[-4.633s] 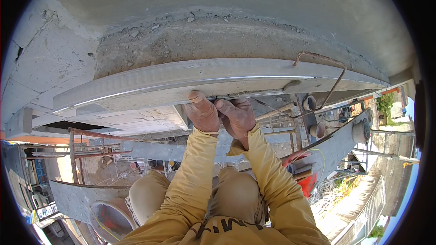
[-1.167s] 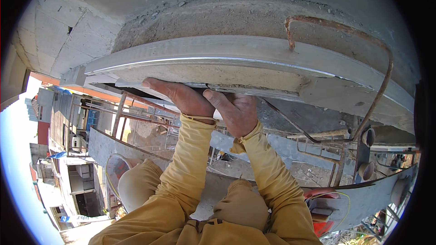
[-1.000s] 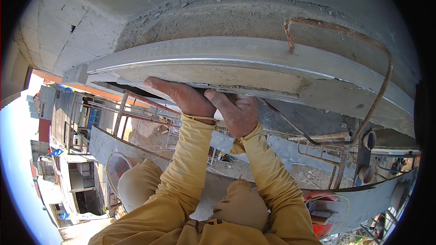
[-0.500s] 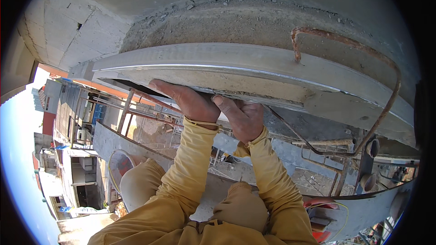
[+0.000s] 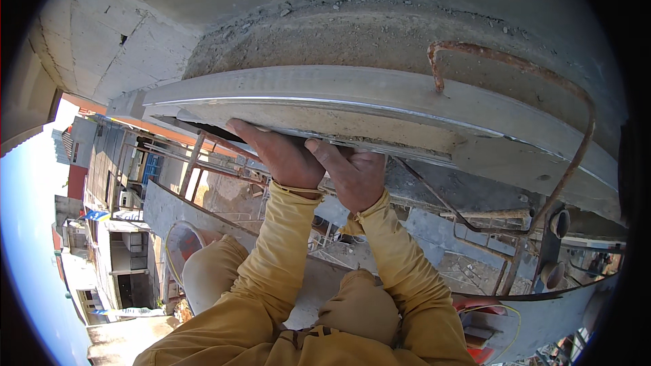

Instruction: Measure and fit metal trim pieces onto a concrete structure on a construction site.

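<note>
A long, narrow grey bar [image 5: 400, 152] runs along the underside of a concrete ledge [image 5: 325, 80], its edge smeared with mortar. My left hand [image 5: 283, 154] is closed on it, thumb stretched to the left along its face and fingers hidden beneath. Right beside it, my right hand [image 5: 356, 175] grips the same bar, thumb up and fingers curled behind. A dark gap shows between bar and ledge left of my left thumb. The ledge's front face is coated in damp-looking mortar [image 5: 380, 119], with a bright straight line along its upper edge.
A rusty bent rod [image 5: 588, 118] hooks over the ledge at right. Grey planks [image 5: 175, 207] and scaffold pipes [image 5: 192, 163] are around my legs. A bucket [image 5: 182, 247] stands at left, a red container [image 5: 483, 312] at lower right. The ground lies far below.
Both hands have shifted slightly left, the right a little closer to the left one. Their hold on the bar looks the same.
</note>
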A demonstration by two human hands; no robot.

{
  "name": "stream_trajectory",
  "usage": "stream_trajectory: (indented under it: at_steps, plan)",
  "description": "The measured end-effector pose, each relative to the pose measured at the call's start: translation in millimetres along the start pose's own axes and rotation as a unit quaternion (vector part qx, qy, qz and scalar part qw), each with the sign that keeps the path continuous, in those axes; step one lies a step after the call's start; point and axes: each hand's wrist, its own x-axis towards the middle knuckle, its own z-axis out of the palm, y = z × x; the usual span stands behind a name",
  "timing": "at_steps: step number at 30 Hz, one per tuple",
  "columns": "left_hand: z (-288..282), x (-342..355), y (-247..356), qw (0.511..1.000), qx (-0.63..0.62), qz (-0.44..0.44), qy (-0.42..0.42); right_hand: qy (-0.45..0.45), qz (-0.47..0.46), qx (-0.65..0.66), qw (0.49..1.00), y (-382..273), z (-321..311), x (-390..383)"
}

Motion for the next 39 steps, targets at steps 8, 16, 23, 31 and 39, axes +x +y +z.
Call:
stream_trajectory:
  at_steps: [8,16,23,31,39]
  plan:
    - [11,7,-4,0.988,0.147,-0.014,0.051,0.012,0.033,0.070,0.997,4,1,-2]
    - [22,7,4,0.983,0.070,-0.112,0.127,0.019,0.010,0.003,1.000,1,3,-3]
    - [5,2,-13,0.986,0.076,-0.126,0.078,0.061,0.032,0.024,0.997,4,7,-10]
    - [-7,-2,-23,0.895,0.443,0.055,0.010,0.095,0.038,0.023,0.995,-3,11,-6]
    - [9,0,-11,0.956,0.291,0.000,0.047,0.093,0.034,-0.003,0.995,-2,11,-9]
